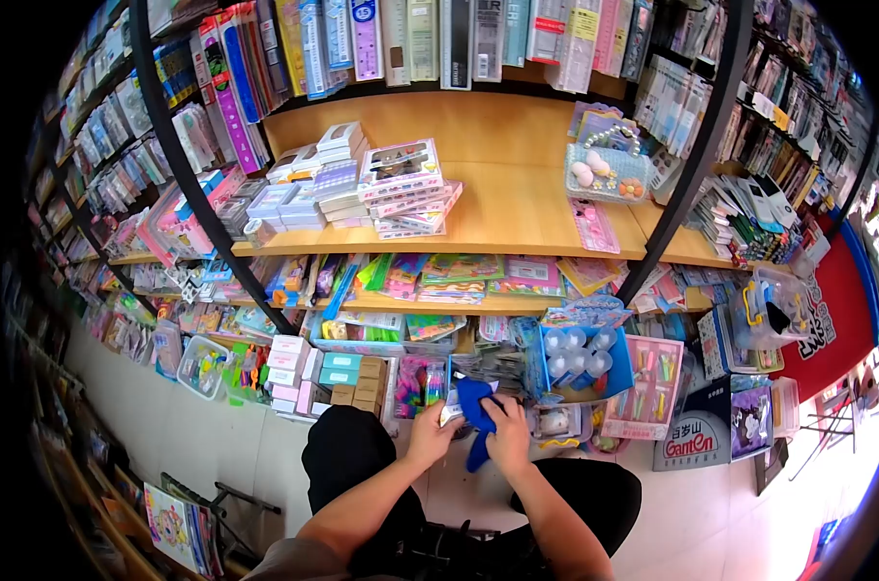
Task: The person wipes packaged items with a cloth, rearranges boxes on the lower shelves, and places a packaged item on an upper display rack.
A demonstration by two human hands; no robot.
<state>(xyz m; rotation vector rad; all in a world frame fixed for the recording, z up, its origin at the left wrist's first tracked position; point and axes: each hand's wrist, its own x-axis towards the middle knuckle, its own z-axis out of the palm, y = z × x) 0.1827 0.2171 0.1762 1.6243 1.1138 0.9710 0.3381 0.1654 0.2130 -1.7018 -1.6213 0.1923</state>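
In the head view, my left hand (430, 434) is closed on a small white packet-like item (452, 411), whose exact kind is not clear. My right hand (508, 432) grips a blue cloth (474, 399), pressed against that white item, and part of the cloth hangs below my fingers. Both hands are close together over my knees. Just beyond them are a box of bright pens or similar sticks (422, 380) and a blue box (583, 363) of clear, round-topped containers.
A wooden shelf (517, 228) holds stacked boxes (405, 184) and a beaded basket (609, 174). Small cartons (286, 358) stand at floor level on the left. A Ganten carton (691, 436) is at the right. Dark metal posts (686, 155) flank the shelf.
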